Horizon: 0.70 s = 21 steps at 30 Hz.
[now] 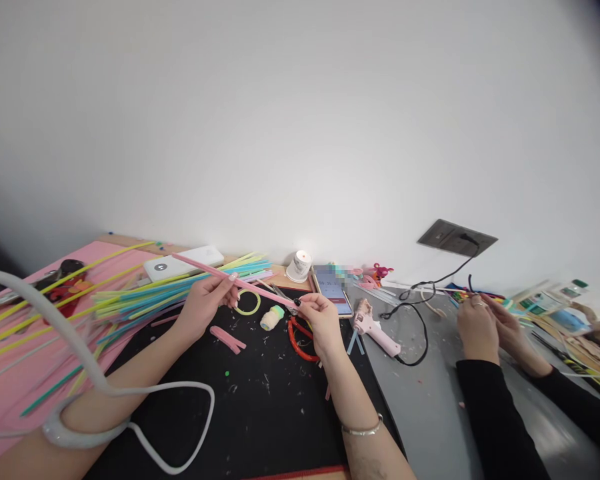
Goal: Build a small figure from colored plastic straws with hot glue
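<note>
A pink pipe cleaner strand (pixel 255 287), maybe several lying together, stretches between my two hands above the black mat. My left hand (pixel 205 307) pinches it along its middle, and a length sticks out up and to the left. At the strand's right end, my right hand (pixel 323 323) grips it between thumb and fingers. Below that hand lie pliers with red handles (pixel 300 347), partly covered by it. A folded pink pipe cleaner piece (pixel 227 339) rests on the mat beneath my left hand. Between the hands are a yellow-green ring (pixel 249 312) and a small multicoloured roll (pixel 272 318).
Loose coloured pipe cleaners (pixel 145 297) and a white power bank (pixel 190 262) lie left. A white cable (pixel 85 340) crosses my left forearm. Behind are a white cup (pixel 299 267) and phone (pixel 333 288). A corded pink glue gun (pixel 377 333) lies right, near a co-worker's hands (pixel 480 330).
</note>
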Available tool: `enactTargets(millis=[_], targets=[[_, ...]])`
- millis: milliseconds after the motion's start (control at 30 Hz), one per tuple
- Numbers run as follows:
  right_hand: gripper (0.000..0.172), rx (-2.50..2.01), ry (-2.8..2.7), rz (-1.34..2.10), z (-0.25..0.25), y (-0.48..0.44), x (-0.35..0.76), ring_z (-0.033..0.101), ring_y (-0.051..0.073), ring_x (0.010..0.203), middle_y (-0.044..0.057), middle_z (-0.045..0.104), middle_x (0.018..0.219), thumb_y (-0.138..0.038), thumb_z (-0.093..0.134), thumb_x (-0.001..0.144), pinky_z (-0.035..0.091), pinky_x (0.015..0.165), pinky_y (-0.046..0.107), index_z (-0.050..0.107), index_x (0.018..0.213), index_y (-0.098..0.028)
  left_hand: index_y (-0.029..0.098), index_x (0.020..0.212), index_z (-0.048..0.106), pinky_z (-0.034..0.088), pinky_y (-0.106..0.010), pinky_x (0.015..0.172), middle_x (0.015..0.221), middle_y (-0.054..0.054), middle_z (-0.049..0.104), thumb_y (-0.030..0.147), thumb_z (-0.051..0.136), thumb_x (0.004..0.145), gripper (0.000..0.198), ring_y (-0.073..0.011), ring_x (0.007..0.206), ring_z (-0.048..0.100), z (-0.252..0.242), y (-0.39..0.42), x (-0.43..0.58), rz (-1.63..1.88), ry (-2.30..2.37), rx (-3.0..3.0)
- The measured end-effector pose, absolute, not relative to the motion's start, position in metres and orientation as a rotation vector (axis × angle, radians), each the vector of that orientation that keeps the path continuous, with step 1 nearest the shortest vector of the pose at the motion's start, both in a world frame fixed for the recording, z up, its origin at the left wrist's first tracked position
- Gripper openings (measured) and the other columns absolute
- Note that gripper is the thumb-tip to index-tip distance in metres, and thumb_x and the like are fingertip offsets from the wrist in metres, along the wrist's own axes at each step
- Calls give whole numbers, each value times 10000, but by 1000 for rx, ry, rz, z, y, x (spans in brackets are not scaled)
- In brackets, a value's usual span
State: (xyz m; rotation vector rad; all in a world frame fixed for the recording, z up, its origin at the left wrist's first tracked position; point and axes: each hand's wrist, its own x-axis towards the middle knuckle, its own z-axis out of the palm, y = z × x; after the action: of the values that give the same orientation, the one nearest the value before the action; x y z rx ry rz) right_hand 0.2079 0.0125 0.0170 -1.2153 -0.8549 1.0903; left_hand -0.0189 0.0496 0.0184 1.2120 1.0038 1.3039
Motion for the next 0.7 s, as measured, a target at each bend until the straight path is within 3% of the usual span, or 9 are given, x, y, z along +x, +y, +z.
enactTargets(millis=[167, 367, 533, 700], targets=[[192, -1142, -785, 1087, 19, 13, 209, 541, 77, 442, -39, 609, 496, -207, 767, 567, 439, 485, 189, 631, 694, -156, 174, 662, 654, 518, -296, 571, 610, -22, 635, 487, 655, 770, 330, -177, 568, 596, 16, 50, -19, 1319, 988, 1146], [214, -1118, -888, 1186, 18, 11, 205, 588, 82, 469, -24, 632, 515, -212, 778, 589, 472, 496, 172, 629, 730, -148, 164, 743, 668, 533, -291, 583, 672, -18, 649, 473, 722, 722, 314, -162, 589, 610, 17, 48, -19, 1293, 951, 1080], [268, -1209, -940, 1271, 19, 10, 202, 647, 126, 521, 0, 665, 572, -221, 803, 545, 517, 538, 216, 640, 742, -139, 157, 713, 653, 523, -282, 612, 632, -25, 645, 440, 709, 747, 290, -160, 611, 619, 16, 48, -18, 1249, 944, 1115], [183, -1246, -1001, 1199, 20, 9, 203, 586, 95, 477, -18, 633, 527, -193, 762, 577, 467, 503, 196, 648, 711, -143, 163, 673, 626, 522, -301, 599, 616, -32, 651, 480, 670, 762, 332, -171, 581, 622, 15, 51, -18, 1212, 1003, 1215]])
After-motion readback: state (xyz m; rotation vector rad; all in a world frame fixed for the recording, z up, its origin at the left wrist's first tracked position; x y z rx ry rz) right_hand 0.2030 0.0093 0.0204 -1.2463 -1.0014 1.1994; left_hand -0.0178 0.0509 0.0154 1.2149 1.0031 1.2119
